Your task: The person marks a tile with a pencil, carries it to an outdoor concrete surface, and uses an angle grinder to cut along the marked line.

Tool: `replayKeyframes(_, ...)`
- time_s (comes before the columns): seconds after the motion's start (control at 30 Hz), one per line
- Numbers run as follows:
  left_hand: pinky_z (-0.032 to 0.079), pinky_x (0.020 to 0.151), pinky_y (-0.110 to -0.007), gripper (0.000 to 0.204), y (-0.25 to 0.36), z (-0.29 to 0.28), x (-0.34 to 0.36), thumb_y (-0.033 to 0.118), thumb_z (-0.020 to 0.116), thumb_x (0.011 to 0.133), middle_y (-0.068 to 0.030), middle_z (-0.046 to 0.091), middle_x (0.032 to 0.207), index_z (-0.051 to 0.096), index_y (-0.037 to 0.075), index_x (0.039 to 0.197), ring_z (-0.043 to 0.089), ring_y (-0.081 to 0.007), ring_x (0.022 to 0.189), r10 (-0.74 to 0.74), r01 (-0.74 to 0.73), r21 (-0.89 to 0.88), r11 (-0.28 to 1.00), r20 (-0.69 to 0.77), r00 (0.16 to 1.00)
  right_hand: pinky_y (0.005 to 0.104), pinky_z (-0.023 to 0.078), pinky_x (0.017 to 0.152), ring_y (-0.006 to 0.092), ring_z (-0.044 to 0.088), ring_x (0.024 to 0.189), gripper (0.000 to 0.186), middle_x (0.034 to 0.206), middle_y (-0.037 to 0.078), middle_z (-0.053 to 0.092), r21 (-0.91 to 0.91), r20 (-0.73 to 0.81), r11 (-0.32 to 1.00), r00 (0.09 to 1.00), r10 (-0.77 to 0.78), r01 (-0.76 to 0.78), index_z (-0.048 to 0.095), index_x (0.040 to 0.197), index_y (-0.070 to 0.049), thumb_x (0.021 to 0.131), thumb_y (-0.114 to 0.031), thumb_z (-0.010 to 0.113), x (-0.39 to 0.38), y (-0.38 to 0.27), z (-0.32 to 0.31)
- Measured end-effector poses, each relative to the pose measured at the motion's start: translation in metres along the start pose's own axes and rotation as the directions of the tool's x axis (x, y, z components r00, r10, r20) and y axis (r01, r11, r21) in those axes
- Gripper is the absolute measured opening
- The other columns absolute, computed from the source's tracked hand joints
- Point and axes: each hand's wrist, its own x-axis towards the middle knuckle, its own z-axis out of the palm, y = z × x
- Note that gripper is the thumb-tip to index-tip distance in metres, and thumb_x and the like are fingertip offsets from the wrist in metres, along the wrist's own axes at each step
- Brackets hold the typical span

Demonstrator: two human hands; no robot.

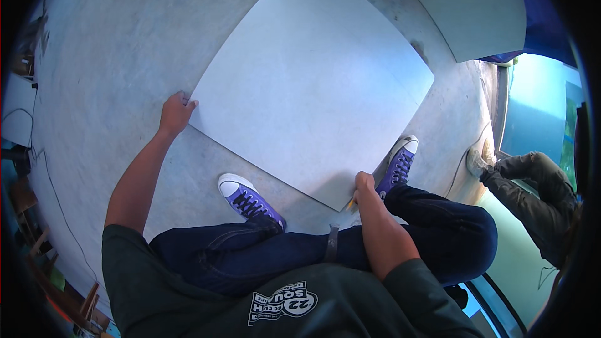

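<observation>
- Head view: a pale, mottled floor [113, 56] bears the work and spreads to the left and far sides.
- White board [313, 81] lies face up on that floor, turned cornerwise, one corner pointing near; its sides look much alike, so no long axis stands out. Its bulk lies far and right of one hand, far and left of the other.
- Second pale board [476, 9] sits at the far right; whether it leans or lies, I cannot tell.
- Another person's legs [532, 188], in dark trousers, show at the right.
- Purple shoes [253, 203] flank the near corner, one on either side.
- Left grip [176, 114] seems closed on the board's left corner, thumb over the top; its fingers are partly hidden.
- Right grip [365, 183] is curled tight beside the near corner, the nearer hand to it.
- Yellow stick [351, 203], perhaps a pencil, pokes from the right fist.
</observation>
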Motion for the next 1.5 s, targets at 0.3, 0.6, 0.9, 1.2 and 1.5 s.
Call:
replayKeyframes(0.3,0.052,0.087,-0.047,0.044,0.034,0.025,0.018,0.036,0.073,0.088,-0.0237,0.070,0.106,0.068,-0.004,0.105,0.067,-0.0403,0.098,0.091,-0.089,0.100,0.991,-0.017,0.996,0.0468,0.051,0.097,0.0426,0.060,0.119,0.037,0.133,0.024,0.057,0.153,-0.312,0.960,0.911,0.271,-0.233,0.067,0.118,0.001,0.092,-0.024,0.060,-0.041,-0.048,-0.037)
replayKeyframes(0.6,0.053,0.087,-0.051,0.044,0.049,-0.079,0.052,0.041,0.064,0.094,-0.0254,0.071,0.106,0.065,-0.001,0.109,0.067,-0.0434,0.101,-0.059,0.067,0.504,0.861,-0.032,0.998,0.0497,0.055,0.061,0.0340,0.069,0.066,0.025,0.077,0.022,0.069,-0.132,-0.078,0.673,0.670,-0.739,0.727,0.069,0.085,0.005,0.085,-0.013,0.053,-0.138,-0.354,-0.306)
replayKeyframes(0.9,0.046,0.090,-0.057,0.064,0.088,0.018,0.019,0.048,0.071,0.086,-0.0120,0.054,0.116,0.053,0.006,0.131,0.051,-0.0318,0.105,-0.649,0.513,-0.657,0.552,0.048,0.759,0.0485,0.053,0.060,0.0356,0.070,0.072,0.027,0.085,0.019,0.073,-0.843,-0.293,0.210,-0.096,-0.951,0.495,0.074,0.084,-0.003,0.090,-0.026,0.060,0.012,-0.360,-0.571)
replayKeyframes(1.2,0.046,0.092,-0.043,0.070,0.268,0.266,-0.108,0.054,0.060,0.095,-0.0091,0.053,0.141,0.045,0.007,0.146,0.055,-0.0278,0.123,-0.872,0.638,-0.757,0.144,0.208,0.443,0.0375,0.052,0.073,0.0239,0.067,0.073,0.039,0.076,0.016,0.070,0.379,-0.294,0.713,0.808,-0.511,0.590,0.067,0.090,0.005,0.092,-0.033,0.060,0.211,-0.089,-0.572)
replayKeyframes(1.5,0.047,0.089,-0.037,0.072,0.363,0.314,-0.086,0.063,0.061,0.094,-0.0044,0.056,0.137,0.048,0.012,0.144,0.057,-0.0257,0.119,-0.845,0.627,-0.763,0.158,0.224,0.485,0.0352,0.052,0.078,0.0215,0.069,0.075,0.038,0.082,0.014,0.071,0.478,-0.132,0.700,0.832,-0.539,0.530,0.067,0.098,0.004,0.095,-0.034,0.062,0.331,-0.085,-0.572)
